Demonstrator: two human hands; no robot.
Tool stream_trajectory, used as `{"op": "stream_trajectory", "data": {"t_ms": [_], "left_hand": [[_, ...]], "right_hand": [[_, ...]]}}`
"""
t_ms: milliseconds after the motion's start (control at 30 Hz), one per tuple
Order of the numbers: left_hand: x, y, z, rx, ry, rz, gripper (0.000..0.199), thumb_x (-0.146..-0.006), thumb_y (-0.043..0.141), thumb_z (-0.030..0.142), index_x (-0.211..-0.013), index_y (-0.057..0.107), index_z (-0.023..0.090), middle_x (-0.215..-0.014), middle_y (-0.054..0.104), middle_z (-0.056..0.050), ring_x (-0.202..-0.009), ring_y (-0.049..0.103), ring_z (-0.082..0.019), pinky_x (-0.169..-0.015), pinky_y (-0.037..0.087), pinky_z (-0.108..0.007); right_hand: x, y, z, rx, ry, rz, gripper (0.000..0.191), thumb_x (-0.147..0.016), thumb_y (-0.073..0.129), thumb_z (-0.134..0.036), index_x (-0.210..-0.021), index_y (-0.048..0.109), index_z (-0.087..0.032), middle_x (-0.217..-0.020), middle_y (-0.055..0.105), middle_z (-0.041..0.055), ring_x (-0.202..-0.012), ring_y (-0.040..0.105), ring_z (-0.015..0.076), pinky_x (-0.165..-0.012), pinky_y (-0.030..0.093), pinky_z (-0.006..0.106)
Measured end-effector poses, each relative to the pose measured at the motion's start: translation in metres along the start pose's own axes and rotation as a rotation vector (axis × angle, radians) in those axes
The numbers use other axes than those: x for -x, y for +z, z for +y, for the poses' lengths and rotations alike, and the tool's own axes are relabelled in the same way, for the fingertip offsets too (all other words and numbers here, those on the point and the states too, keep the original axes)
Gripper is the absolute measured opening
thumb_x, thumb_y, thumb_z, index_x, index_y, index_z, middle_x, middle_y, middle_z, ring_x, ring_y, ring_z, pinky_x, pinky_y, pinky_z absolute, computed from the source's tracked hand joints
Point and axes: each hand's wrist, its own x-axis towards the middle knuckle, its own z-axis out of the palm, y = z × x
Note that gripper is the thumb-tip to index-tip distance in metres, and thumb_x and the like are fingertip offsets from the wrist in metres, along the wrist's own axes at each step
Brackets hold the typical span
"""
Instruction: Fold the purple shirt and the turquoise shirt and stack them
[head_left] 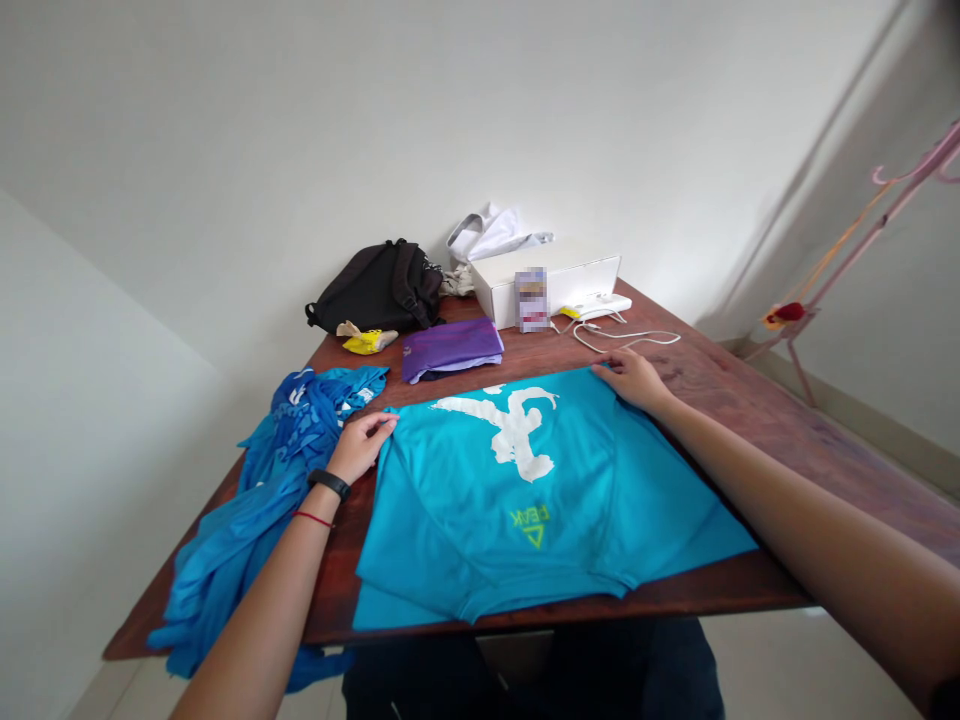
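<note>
A turquoise T-shirt [450, 490] lies spread on the table with its collar towards me. It bears a large white print and a small yellow-green logo, upside down from here. Its far edge runs straight across, and the sleeves spread to both sides. At the far left corner, my left hand [364, 445] is closed, pinching the cloth between thumb and fingers. My right hand [632, 380] grips the far right corner, fingers curled over the edge. A black band circles my left wrist.
Left of the shirt, a heap of blue clothes [240, 530] hangs over the wooden table's [750, 430] front edge. Behind are a folded purple garment [450, 348], yellow item [369, 342], black backpack [375, 290], white box [547, 275] and white cable [652, 335]. A pink stand [885, 220] is at right.
</note>
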Motion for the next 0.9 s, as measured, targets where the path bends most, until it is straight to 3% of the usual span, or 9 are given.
{"op": "stream_trajectory", "data": {"t_ms": [200, 367, 500, 600, 700, 800, 900], "left_hand": [[-0.001, 0.0, -0.002, 0.006, 0.014, -0.032, 0.049, -0.085, 0.059, 0.053, -0.114, 0.071, 0.015, -0.074, 0.068, -0.003, -0.043, 0.045, -0.01, -0.037, 0.038, -0.021], [0.0, -0.001, -0.001, -0.018, 0.056, -0.068, 0.049, -0.087, 0.059, 0.054, -0.116, 0.07, 0.016, -0.054, 0.054, 0.003, -0.041, 0.041, -0.011, -0.038, 0.031, -0.02], [0.002, -0.001, 0.002, -0.014, 0.098, -0.101, 0.052, -0.087, 0.06, 0.055, -0.122, 0.068, 0.017, -0.049, 0.049, 0.005, -0.042, 0.042, -0.012, -0.041, 0.031, -0.021], [0.003, -0.001, 0.003, 0.029, 0.08, -0.115, 0.057, -0.084, 0.065, 0.056, -0.126, 0.066, 0.017, -0.059, 0.062, 0.001, -0.052, 0.056, -0.016, -0.048, 0.042, -0.023], [0.003, -0.001, 0.002, 0.068, 0.093, -0.117, 0.059, -0.081, 0.069, 0.055, -0.126, 0.066, 0.018, -0.085, 0.073, -0.006, -0.075, 0.067, -0.022, -0.064, 0.053, -0.029], [0.0, -0.001, -0.003, 0.074, 0.149, -0.075, 0.057, -0.081, 0.069, 0.055, -0.125, 0.066, 0.019, -0.111, 0.072, -0.009, -0.098, 0.067, -0.026, -0.086, 0.054, -0.035], [-0.003, 0.0, -0.008, 0.029, 0.157, -0.014, 0.055, -0.082, 0.069, 0.053, -0.124, 0.066, 0.02, -0.123, 0.068, -0.009, -0.108, 0.064, -0.027, -0.092, 0.052, -0.037]], "right_hand": [[-0.001, 0.001, 0.001, 0.027, -0.007, -0.005, 0.023, -0.085, 0.063, -0.036, -0.095, 0.074, -0.019, -0.101, 0.068, 0.0093, -0.087, 0.066, 0.0224, -0.084, 0.054, 0.036], [0.0, 0.002, 0.001, 0.037, 0.008, -0.011, 0.023, -0.085, 0.062, -0.037, -0.096, 0.074, -0.02, -0.102, 0.069, 0.0085, -0.087, 0.065, 0.0225, -0.085, 0.053, 0.036], [0.001, 0.001, -0.001, 0.018, -0.017, -0.02, 0.024, -0.086, 0.061, -0.038, -0.097, 0.074, -0.021, -0.105, 0.069, 0.0092, -0.092, 0.065, 0.0241, -0.085, 0.053, 0.036], [0.001, 0.001, 0.0, 0.024, -0.034, -0.024, 0.024, -0.087, 0.06, -0.038, -0.097, 0.074, -0.021, -0.106, 0.069, 0.0097, -0.094, 0.065, 0.0251, -0.086, 0.053, 0.037], [0.001, 0.002, 0.001, 0.036, -0.028, -0.018, 0.025, -0.087, 0.06, -0.04, -0.097, 0.073, -0.022, -0.107, 0.069, 0.0096, -0.093, 0.066, 0.0251, -0.087, 0.053, 0.039], [0.0, 0.003, 0.002, 0.037, -0.032, -0.024, 0.023, -0.086, 0.06, -0.04, -0.095, 0.073, -0.023, -0.105, 0.069, 0.0087, -0.093, 0.066, 0.0253, -0.088, 0.053, 0.039], [0.001, 0.003, 0.001, 0.023, -0.04, -0.028, 0.024, -0.086, 0.059, -0.04, -0.095, 0.073, -0.023, -0.104, 0.069, 0.009, -0.094, 0.066, 0.0262, -0.086, 0.053, 0.039]]}}
